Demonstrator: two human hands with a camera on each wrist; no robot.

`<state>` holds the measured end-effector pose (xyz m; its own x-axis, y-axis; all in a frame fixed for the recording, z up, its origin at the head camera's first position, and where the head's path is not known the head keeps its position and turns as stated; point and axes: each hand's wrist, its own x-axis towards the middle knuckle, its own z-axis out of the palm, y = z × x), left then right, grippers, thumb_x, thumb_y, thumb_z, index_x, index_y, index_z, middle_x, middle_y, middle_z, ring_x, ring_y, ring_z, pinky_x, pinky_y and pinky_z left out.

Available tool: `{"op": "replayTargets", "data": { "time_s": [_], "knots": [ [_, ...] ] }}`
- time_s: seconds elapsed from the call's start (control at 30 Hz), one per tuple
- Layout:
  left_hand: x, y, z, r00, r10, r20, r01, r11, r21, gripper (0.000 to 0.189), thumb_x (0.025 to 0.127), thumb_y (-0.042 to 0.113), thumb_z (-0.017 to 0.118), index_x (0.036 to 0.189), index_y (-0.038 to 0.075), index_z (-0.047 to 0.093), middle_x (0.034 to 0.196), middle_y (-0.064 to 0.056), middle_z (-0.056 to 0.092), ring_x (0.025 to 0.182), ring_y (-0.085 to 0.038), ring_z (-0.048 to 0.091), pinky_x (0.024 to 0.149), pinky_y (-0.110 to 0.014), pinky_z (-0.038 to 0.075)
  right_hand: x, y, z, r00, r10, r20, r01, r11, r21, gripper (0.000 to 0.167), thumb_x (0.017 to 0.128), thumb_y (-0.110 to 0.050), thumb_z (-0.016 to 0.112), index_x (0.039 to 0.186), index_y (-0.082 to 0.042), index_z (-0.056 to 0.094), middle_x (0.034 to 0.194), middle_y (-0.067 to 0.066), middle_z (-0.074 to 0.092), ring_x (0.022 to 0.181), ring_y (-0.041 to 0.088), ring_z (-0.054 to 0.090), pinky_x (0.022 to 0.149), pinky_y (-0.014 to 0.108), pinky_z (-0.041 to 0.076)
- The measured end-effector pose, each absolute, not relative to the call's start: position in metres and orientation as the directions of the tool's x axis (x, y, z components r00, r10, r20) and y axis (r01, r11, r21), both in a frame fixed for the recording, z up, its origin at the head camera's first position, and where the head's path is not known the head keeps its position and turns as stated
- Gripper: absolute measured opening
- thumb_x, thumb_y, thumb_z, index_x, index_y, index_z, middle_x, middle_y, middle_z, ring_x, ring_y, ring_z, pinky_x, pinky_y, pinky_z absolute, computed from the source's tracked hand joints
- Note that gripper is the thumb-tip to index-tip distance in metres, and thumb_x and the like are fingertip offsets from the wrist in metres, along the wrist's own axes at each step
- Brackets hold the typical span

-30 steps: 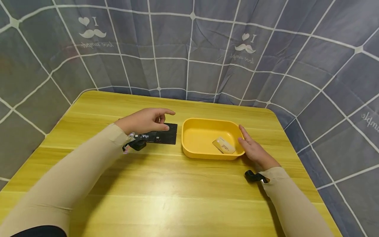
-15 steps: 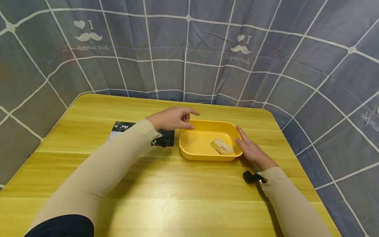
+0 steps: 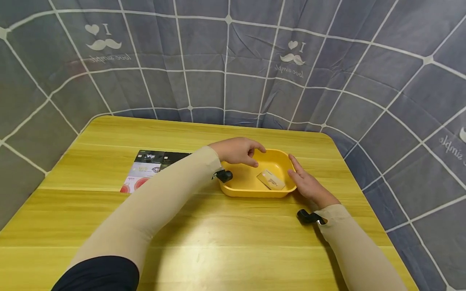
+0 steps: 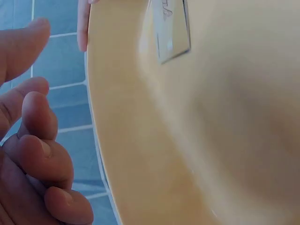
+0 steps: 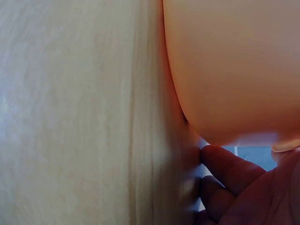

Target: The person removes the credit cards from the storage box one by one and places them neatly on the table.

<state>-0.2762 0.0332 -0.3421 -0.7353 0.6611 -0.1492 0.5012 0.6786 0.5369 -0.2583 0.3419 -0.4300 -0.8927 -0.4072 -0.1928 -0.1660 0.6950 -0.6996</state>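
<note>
My left hand hovers over the left part of a yellow plastic tray, its fingers loosely curled, the thumb apart and nothing held. In the left wrist view the left fingers appear over the tray's far rim. My right hand holds the tray's right wall, with its fingers along the outside and the thumb over the rim. A gold plastic card lies inside the tray, towards its front right corner. In the right wrist view the right fingers sit low against the tray's outer side.
Left of the tray, several cards lie in a block on the wooden table, among them a black Vip card and a red-and-white card. My left forearm covers part of them. A grey checked curtain surrounds the table's far side.
My left hand has moved right from above the black cards to over the tray, uncovering cards on the left. The right hand stays at the tray's right side.
</note>
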Motion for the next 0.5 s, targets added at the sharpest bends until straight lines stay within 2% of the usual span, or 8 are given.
{"op": "replayTargets", "data": {
  "time_s": [0.27,0.5],
  "knots": [
    [-0.277,0.056,-0.346,-0.67,0.706,-0.23,0.549,0.679,0.487,0.06,0.1,0.029,0.075,0.154,0.016,0.054,0.1,-0.004,0.064,0.087,-0.017,0.055,0.076,-0.028,0.045,-0.243,0.338,-0.427,-0.901,-0.387,-0.193,-0.157,0.709,-0.688,0.066,0.116,-0.042,0.028,0.17,-0.03,-0.008,0.176,0.019,0.007,0.158,0.052,0.018,0.126,0.067,0.015],
    [-0.275,0.068,-0.356,-0.659,0.674,-0.334,0.504,0.725,0.47,0.063,0.098,0.023,0.076,0.156,0.02,0.052,0.111,-0.005,0.065,0.096,-0.02,0.058,0.08,-0.03,0.049,-0.232,0.334,-0.424,-0.904,-0.373,-0.207,-0.137,0.713,-0.688,0.066,0.116,-0.043,0.028,0.17,-0.031,-0.009,0.177,0.019,0.005,0.158,0.052,0.017,0.126,0.067,0.014]
  ]
}}
